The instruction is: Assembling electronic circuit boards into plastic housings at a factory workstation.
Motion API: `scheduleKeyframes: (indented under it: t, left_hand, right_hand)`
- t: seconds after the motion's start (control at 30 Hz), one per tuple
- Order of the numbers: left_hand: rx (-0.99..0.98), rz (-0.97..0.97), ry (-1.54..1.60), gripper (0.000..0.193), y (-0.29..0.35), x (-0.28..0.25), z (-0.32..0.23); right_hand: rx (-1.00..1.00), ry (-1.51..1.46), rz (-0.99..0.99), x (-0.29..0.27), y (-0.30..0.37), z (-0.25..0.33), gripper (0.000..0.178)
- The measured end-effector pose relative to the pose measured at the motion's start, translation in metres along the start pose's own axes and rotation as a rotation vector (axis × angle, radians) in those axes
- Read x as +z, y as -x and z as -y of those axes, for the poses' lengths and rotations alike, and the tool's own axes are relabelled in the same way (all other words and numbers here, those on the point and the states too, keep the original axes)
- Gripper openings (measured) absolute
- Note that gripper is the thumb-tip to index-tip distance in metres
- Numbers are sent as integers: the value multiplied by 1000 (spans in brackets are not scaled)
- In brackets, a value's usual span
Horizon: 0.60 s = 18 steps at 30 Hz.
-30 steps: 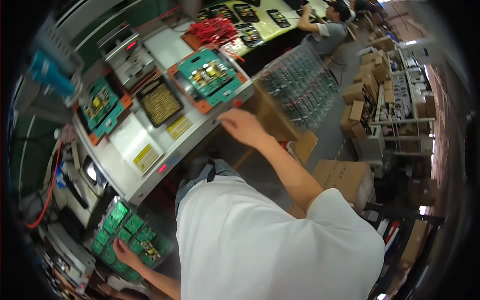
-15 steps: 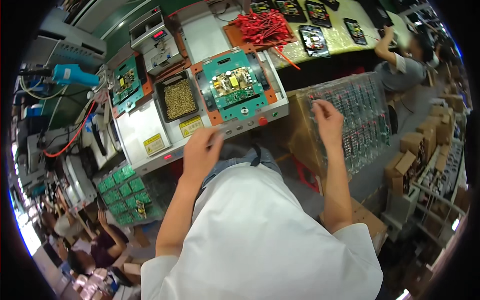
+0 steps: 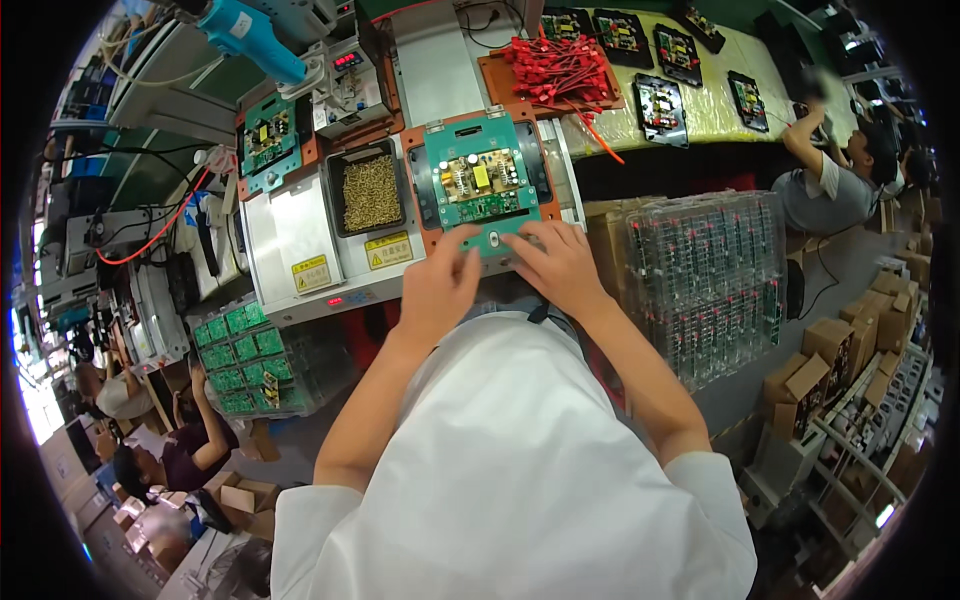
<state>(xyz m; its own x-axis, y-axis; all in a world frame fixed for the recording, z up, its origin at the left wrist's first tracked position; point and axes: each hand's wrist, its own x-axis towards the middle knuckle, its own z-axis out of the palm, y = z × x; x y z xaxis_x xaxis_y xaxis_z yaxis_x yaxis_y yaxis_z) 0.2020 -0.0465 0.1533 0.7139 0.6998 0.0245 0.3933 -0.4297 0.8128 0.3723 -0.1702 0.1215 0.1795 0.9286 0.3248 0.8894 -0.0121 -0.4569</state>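
Here, left hand (image 3: 438, 292) and right hand (image 3: 562, 268), each grip spread, at the teal fixture (image 3: 440, 142).

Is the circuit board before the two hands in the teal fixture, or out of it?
In: the circuit board lies within the teal fixture, with teal showing around it.

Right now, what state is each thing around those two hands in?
Left hand: open, nothing visibly held
Right hand: fingers spread, nothing visibly held
Teal fixture: lid-free, circuit board set in it
Black bin: uncovered, holding many small brass-coloured pieces
Red leads: heaped
Small display: lit red
Blue tool: tilted; on or off, cannot tell
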Motion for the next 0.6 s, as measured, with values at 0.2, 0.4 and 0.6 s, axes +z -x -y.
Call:
scheduleKeyframes:
  t: [0.2,0.4,0.6]
  left_hand:
    - [-161,-225,202,18,21,-32,5]
    - [-37,-373,197,19,16,-21,-7]
    - [-349,-387,428,14,60,0,11]
  right_hand:
    - [-267,79,-364,-47,-105,-40,25]
    - [145,-696,-493,-21,-234,-96,34]
    - [-209,-18,87,12,-171,-90,20]
